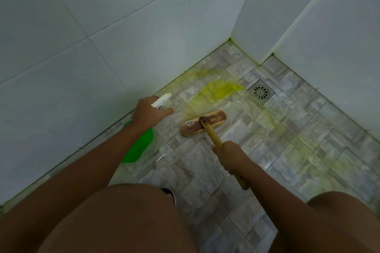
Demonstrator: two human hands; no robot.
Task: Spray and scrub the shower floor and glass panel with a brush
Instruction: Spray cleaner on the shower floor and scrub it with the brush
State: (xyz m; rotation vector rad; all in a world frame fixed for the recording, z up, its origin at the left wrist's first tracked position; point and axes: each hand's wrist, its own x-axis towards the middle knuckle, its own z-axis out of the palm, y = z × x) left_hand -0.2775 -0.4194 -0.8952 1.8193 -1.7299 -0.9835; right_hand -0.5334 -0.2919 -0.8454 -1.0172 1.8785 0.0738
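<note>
Shower floor (257, 146) streaked yellow-green near drain (261, 92). Right hand (231, 155) gripped brush (203, 123) handle; left hand (149, 114) clasped spray bottle (141, 146), forefinger straight, probably off trigger. Best: long overlapping strokes toward drain, head flat.

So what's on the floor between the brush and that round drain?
In the head view, a yellow-green patch of sprayed cleaner lies on the grey floor tiles between the wooden brush head and the metal drain.
</note>
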